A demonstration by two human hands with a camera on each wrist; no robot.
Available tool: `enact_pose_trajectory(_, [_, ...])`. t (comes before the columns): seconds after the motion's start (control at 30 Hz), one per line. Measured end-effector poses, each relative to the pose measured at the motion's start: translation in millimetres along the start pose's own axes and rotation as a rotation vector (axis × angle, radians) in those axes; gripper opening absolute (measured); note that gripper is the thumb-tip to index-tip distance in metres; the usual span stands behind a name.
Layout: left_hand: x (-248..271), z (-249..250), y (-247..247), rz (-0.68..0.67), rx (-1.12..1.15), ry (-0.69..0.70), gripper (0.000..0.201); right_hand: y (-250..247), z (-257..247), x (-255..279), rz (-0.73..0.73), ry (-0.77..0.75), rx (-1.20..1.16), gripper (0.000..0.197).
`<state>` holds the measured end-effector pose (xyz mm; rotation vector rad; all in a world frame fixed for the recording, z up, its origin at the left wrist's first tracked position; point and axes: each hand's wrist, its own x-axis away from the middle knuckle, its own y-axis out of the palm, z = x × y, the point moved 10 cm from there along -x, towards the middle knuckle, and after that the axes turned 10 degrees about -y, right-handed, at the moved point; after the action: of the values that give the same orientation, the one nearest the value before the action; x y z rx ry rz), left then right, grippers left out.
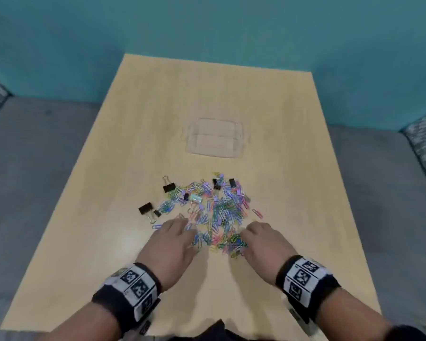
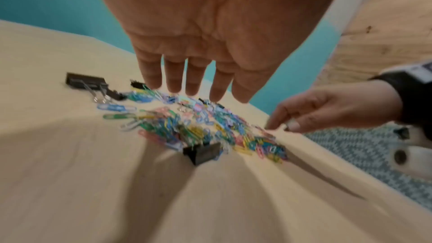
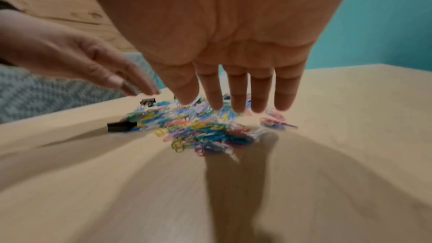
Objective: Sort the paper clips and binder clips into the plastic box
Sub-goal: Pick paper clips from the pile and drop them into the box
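head view: heap of coloured paper clips (image 1: 214,215) lay mid-table (image 1: 108,242), black binder clips (image 1: 145,208) scattered at its 9 to 12 o'clock edge. clear plastic box (image 1: 217,138) stood apart at the heap's 12 o'clock. left hand (image 1: 170,247) at 7 o'clock and right hand (image 1: 262,244) at 5 o'clock, both with fingers straight and spread, holding nothing, fingertips over the heap.

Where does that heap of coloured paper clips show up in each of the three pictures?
Head view: the heap of paper clips lies mid-table, just beyond both hands, nearer than the clear plastic box.
Left wrist view: the heap sits centre, below the straight fingers.
Right wrist view: centre, under the fingertips.
Shared landmark: the black binder clips at the heap's edge.
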<state>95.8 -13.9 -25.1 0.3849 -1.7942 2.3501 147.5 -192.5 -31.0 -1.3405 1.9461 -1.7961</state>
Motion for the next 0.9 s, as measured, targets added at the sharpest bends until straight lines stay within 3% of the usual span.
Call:
enact_pose_trajectory(0.17, [-36, 0, 13, 0.074, -0.064, -0.109, 0.058, -7, -18, -42, 0.158, -0.088, 0.064, 0.036])
enact_pose_trajectory(0.27, [-49, 0, 24, 0.068, -0.16, -0.063, 0.067, -10, -23, -63, 0.181, -0.108, 0.109, 0.049])
enact_pose_trajectory(0.4, [-61, 0, 35, -0.003, -0.237, -0.002, 0.075, 3, -21, -88, 0.051, -0.153, 0.143, 0.066])
enact_pose_trajectory(0.6, [-58, -16, 31, -0.033, -0.2, -0.025, 0.083, -1, 4, -76, 0.089, -0.077, 0.03, 0.075])
enact_pose_trajectory(0.8, [-51, -15, 12, 0.01, -0.038, -0.058, 0.074, -26, 71, -19, 0.422, 0.233, -0.337, 0.063])
enact_pose_trajectory(0.9, [-55, 10, 7, 0.021, -0.005, -0.016, 0.057, -14, 67, -9, 0.334, 0.253, -0.333, 0.066])
